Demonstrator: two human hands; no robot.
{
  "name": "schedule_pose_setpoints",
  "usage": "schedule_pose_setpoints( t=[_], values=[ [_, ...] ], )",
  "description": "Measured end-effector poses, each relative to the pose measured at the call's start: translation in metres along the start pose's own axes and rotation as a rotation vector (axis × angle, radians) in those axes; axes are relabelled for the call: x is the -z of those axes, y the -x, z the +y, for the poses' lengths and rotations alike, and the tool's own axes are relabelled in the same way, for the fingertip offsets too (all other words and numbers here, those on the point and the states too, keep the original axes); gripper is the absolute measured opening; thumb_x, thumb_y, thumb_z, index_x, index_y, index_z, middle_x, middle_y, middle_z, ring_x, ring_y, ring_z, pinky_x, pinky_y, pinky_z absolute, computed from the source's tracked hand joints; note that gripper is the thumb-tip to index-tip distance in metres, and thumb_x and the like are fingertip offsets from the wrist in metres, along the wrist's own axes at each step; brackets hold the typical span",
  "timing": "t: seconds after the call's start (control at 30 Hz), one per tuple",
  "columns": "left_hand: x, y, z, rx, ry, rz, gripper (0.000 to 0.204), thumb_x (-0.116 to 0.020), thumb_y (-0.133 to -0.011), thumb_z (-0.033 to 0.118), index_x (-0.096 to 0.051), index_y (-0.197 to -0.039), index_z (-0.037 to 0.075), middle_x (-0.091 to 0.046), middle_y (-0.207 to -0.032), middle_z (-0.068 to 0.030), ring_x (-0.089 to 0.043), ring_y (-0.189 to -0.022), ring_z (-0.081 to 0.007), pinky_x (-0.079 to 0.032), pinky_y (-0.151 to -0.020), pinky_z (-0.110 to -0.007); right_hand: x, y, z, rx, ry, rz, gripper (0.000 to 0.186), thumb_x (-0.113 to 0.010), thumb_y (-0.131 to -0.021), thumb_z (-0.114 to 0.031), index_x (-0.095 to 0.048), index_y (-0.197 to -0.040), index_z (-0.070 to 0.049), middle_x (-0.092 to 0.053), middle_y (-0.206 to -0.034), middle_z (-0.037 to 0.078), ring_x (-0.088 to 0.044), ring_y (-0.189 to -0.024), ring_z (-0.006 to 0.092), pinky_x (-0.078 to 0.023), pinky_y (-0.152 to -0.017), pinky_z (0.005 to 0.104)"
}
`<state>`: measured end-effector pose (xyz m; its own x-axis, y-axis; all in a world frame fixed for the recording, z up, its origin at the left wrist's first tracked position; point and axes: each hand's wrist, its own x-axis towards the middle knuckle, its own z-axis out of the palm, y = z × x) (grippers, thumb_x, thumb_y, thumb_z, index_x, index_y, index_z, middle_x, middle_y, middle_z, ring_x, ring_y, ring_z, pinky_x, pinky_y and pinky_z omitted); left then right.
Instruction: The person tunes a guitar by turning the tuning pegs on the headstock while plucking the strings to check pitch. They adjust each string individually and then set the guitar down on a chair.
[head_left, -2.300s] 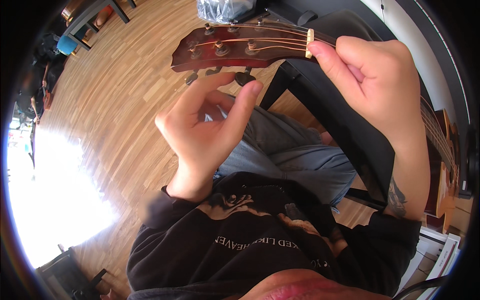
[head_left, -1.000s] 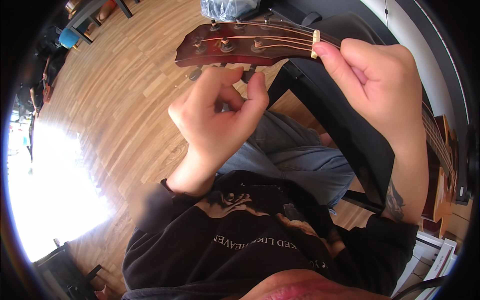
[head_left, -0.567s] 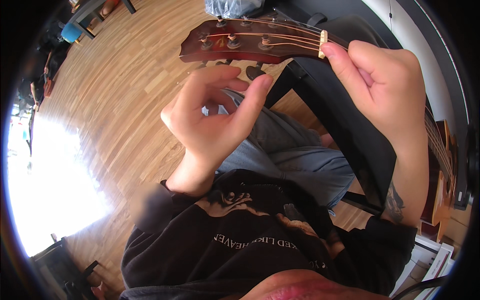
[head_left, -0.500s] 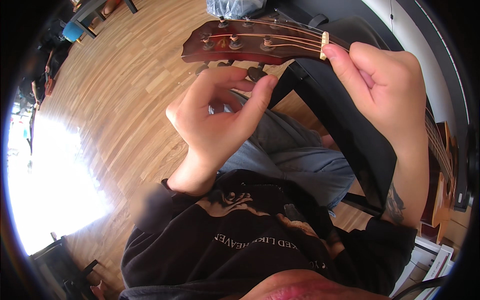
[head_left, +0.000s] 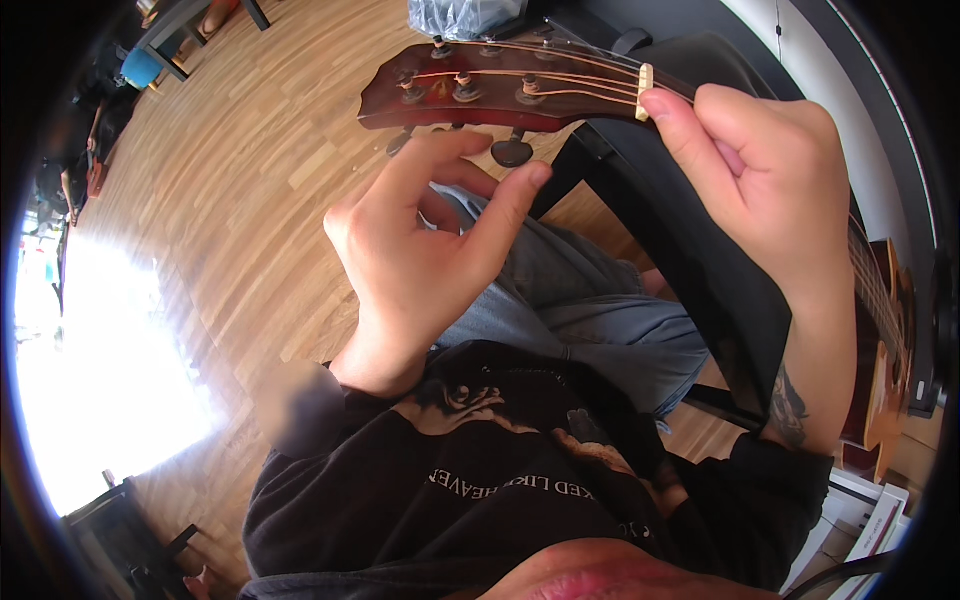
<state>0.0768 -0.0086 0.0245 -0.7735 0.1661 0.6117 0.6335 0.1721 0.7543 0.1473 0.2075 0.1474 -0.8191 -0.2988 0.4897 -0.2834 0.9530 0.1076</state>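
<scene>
The person's left hand holds thumb and forefinger apart beside a dark tuning peg; the right hand is clamped on the guitar neck, thumb at the pale nut. Beyond the left fingers lies the reddish headstock, over wooden floor.

The floor is wood-planked. Bright light saturates the left side. A dark table stands at upper left.
</scene>
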Motion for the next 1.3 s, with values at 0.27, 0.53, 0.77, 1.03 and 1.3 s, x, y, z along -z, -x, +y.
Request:
schedule_pose_setpoints(
  t=[0.27, 0.53, 0.77, 1.03, 1.3],
  values=[
    [-0.014, 0.001, -0.001, -0.057, 0.021, 0.097, 0.016, -0.090, -0.087, 0.010, -0.077, -0.094, 0.005, -0.071, -0.068, 0.0021, -0.054, -0.050, -0.0050, -0.041, -0.049, -0.022, 0.002, 0.000, 0.001, 0.011, 0.022, -0.008, 0.049, -0.078, -0.103, -0.019, -0.052, -0.064, -0.004, -0.036, -0.052, 0.006, -0.033, -0.043, 0.0185, -0.023, -0.046, 0.0361],
    [-0.005, -0.005, 0.001, -0.320, -0.011, -0.047, 0.018, -0.082, -0.081, -0.005, -0.081, -0.098, 0.001, -0.061, -0.066, 0.0044, -0.045, -0.051, -0.0012, -0.033, -0.051, -0.020, 0.001, 0.000, 0.001, -0.001, 0.024, -0.012, 0.050, -0.079, -0.103, -0.019, -0.050, -0.064, -0.004, -0.036, -0.052, 0.006, -0.031, -0.044, 0.0182, -0.023, -0.046, 0.0362],
    [-0.017, 0.003, -0.006, 0.036, 0.118, 0.080, 0.020, -0.090, -0.092, 0.019, -0.077, -0.093, 0.004, -0.073, -0.063, -0.0020, -0.060, -0.048, -0.0059, -0.042, -0.048, -0.021, 0.001, 0.002, 0.000, 0.001, 0.026, -0.003, 0.050, -0.079, -0.103, -0.019, -0.050, -0.065, -0.004, -0.035, -0.053, 0.006, -0.031, -0.044, 0.0188, -0.023, -0.046, 0.0365],
    [-0.007, -0.019, -0.012, -0.292, -0.011, -0.038, 0.019, -0.092, -0.084, 0.006, -0.078, -0.096, 0.005, -0.068, -0.068, -0.0026, -0.058, -0.053, -0.0080, -0.045, -0.053, -0.024, 0.000, 0.002, 0.002, 0.019, 0.043, -0.014, 0.048, -0.078, -0.103, -0.019, -0.051, -0.066, -0.004, -0.036, -0.053, 0.007, -0.032, -0.045, 0.0196, -0.024, -0.046, 0.0366],
    [0.009, -0.003, -0.001, 0.308, 0.782, -0.122, 0.026, -0.079, -0.100, 0.008, -0.072, -0.121, -0.006, -0.076, -0.082, -0.0063, -0.065, -0.058, -0.0082, -0.046, -0.052, -0.020, 0.000, 0.001, 0.001, 0.031, 0.062, -0.021, 0.048, -0.078, -0.103, -0.018, -0.052, -0.066, -0.003, -0.036, -0.054, 0.007, -0.031, -0.045, 0.0193, -0.023, -0.047, 0.0367]
  ],
)
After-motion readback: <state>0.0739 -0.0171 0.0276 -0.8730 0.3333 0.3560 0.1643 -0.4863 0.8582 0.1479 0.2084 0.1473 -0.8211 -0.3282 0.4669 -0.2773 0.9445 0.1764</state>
